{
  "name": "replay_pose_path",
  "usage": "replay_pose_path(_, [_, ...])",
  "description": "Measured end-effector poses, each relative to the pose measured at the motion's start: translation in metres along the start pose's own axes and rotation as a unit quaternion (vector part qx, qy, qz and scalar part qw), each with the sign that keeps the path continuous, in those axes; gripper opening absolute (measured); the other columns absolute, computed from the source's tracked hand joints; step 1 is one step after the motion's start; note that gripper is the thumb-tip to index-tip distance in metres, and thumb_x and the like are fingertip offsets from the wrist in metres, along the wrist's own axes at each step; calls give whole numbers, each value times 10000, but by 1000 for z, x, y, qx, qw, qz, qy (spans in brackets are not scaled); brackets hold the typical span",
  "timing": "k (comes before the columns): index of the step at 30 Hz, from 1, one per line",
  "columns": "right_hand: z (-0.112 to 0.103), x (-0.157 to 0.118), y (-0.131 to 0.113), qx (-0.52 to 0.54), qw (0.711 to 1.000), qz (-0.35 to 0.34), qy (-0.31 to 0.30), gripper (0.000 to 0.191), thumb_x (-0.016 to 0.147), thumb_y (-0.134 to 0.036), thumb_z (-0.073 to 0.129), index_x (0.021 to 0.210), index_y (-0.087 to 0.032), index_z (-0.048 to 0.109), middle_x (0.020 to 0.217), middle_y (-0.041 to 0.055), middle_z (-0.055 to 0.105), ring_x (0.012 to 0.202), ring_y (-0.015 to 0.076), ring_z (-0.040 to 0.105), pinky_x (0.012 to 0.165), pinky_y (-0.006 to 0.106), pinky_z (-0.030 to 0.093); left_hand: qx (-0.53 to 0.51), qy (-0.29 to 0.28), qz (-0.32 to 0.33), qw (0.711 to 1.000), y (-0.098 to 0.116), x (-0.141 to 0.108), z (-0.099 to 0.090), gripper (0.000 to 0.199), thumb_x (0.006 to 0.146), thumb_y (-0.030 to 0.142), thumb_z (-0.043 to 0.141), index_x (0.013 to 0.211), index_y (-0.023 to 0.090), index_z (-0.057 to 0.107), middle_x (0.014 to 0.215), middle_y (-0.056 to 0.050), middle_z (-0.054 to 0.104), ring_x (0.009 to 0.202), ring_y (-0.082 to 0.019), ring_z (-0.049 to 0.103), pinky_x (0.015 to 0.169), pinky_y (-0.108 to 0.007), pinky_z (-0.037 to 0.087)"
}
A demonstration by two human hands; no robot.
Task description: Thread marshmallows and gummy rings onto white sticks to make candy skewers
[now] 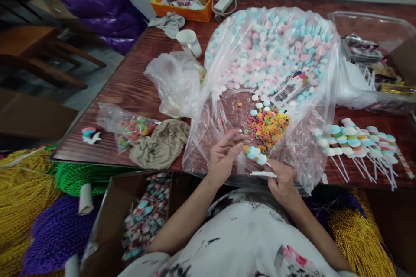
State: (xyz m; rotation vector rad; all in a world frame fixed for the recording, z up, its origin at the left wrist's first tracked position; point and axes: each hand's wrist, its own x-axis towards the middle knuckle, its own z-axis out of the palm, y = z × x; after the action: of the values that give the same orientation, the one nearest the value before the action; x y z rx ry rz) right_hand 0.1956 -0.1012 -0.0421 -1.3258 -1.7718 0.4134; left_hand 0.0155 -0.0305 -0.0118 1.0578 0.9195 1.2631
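We're live on the candy skewer (256,155), approx 4 o'clock in view: R hand (282,179) has its grip clamped on it, plus loose white sticks (261,174), prob. to keep spares handy. L hand (222,160) is at the tip; can't tell if that grip's pinching. Small holed ring candies (273,129) lie at 1 o'clock from it, presumably for quick reach; smooth, puffy pastel discs (260,47) at 12, w/ crinkly see-thru plastic (307,143) about.
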Motion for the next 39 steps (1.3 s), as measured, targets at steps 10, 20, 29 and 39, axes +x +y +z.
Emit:
replay_pose_path(10, [-1, 4, -5, 55, 997, 44, -18, 280, 853, -44, 433, 951, -200, 644, 725, 6, 679, 625, 145, 651, 604, 243, 503, 137, -36, 48, 989, -6, -4, 1, 167, 837, 315, 699, 945, 229, 794, 965, -53, 780, 891, -201, 725, 878, -331, 565])
replay_pose_path(20, [-3, 2, -3, 46, 999, 26, 1, 161, 913, -129, 498, 873, -195, 639, 654, -3, 651, 538, 129, 589, 566, 239, 473, 146, -99, 102, 979, -10, -4, 1, 129, 846, 226, 694, 938, 232, 784, 950, -46, 784, 890, -195, 736, 869, -321, 574])
replay_pose_path(29, [1, -5, 3, 58, 997, 24, 47, 129, 909, -149, 527, 899, -194, 648, 637, -7, 626, 524, 128, 552, 549, 253, 440, 164, -209, 51, 963, 8, 9, 7, 178, 882, 306, 654, 959, 195, 769, 935, -74, 772, 846, -177, 721, 809, -284, 564])
replay_pose_path(39, [9, -6, 12, 274, 920, 258, 108, 316, 931, -314, 529, 642, -187, 528, 559, -43, 467, 508, 95, 409, 501, 239, 313, 497, -204, 191, 821, -3, 163, 17, 166, 827, 189, 591, 835, 158, 754, 806, -62, 730, 765, -160, 644, 758, -275, 486])
